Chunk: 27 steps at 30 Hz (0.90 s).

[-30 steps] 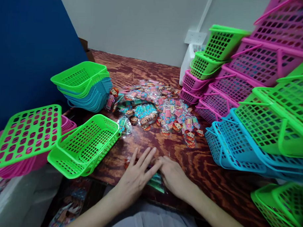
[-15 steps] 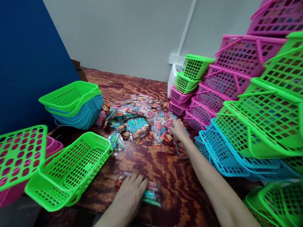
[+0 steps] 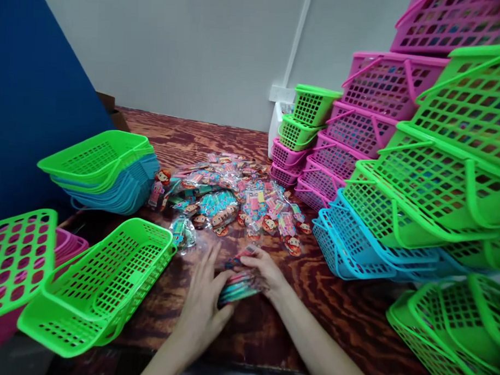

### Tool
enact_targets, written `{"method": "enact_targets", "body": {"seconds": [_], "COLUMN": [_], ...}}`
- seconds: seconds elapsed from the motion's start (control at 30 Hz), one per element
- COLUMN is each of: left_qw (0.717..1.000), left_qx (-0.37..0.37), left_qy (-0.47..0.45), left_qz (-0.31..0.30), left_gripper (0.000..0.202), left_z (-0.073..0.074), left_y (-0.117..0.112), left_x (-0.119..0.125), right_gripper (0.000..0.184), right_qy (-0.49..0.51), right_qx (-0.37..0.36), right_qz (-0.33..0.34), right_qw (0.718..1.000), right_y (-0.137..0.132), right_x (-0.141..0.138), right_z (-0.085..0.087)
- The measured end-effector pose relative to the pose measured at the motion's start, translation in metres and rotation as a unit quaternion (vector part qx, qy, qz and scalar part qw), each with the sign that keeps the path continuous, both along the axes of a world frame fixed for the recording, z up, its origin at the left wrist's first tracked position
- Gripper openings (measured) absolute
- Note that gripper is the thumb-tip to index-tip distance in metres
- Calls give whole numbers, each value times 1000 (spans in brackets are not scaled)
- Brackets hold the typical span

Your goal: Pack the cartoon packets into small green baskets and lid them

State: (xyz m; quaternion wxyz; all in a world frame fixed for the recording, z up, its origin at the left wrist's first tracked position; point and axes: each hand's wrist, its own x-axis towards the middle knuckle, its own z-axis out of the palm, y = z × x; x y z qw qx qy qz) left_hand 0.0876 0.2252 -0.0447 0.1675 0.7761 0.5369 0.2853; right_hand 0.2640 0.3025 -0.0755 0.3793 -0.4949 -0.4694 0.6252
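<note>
Both hands meet near the front of the wooden table (image 3: 352,311) over a small stack of plastic-wrapped toy packets (image 3: 238,287). My left hand (image 3: 203,301) lies against the stack's left side with its fingers stretched out. My right hand (image 3: 263,270) is curled on the stack's right side and pinches a packet at its top. Farther back lies a loose heap of the same cartoon-face packets (image 3: 237,201). An empty green basket (image 3: 103,283) sits tilted just left of my left hand.
Nested green and blue baskets (image 3: 103,171) stand at the back left. A green basket on pink ones (image 3: 13,261) is at the far left. Tall stacks of pink, green and blue baskets (image 3: 402,176) fill the right side. A blue panel and grey wall stand behind.
My right hand came back from the packet heap to the small stack at the front. The left hand stayed on the stack. The view shifted slightly left.
</note>
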Motion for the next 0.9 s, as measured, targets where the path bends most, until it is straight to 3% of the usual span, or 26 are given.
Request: {"method": "enact_targets", "body": {"seconds": [0.07, 0.17, 0.23, 0.33, 0.37, 0.43, 0.53, 0.6, 0.73, 0.9], "left_qw": [999, 990, 985, 982, 980, 971, 957, 953, 944, 944], "left_qx": [-1, -67, -90, -79, -71, -66, -70, -67, -83, -97], "left_qy": [35, 65, 87, 140, 164, 218, 274, 289, 315, 311], "left_qz": [-34, -106, -120, -103, -91, -75, -68, -64, -55, -60], "left_gripper": [41, 49, 51, 50, 52, 59, 67, 64, 45, 42], "left_z": [-1, -3, -2, 3, 4, 6, 5, 3, 5, 7], "left_y": [1, -3, -7, -10, -10, -8, -4, -5, -12, -23], "left_x": [0, -5, -11, -24, -29, -38, -43, -39, -29, -26], "right_gripper": [33, 26, 33, 36, 34, 33, 50, 55, 49, 45], "right_qy": [64, 110, 64, -127, -213, -377, -510, -537, -553, -606], "right_qx": [-37, -94, -89, 9, 53, 130, 178, 175, 138, 206], "right_qz": [34, 125, 153, 100, 79, 66, 96, 115, 157, 166], "right_qw": [997, 982, 982, 987, 972, 914, 836, 817, 806, 750], "right_y": [-14, -21, -22, -26, -29, -40, -56, -61, -48, -2], "right_x": [-2, 13, 33, 67, 76, 87, 87, 82, 79, 60], "right_z": [-2, 5, 12, 20, 20, 19, 12, 7, 2, 22]}}
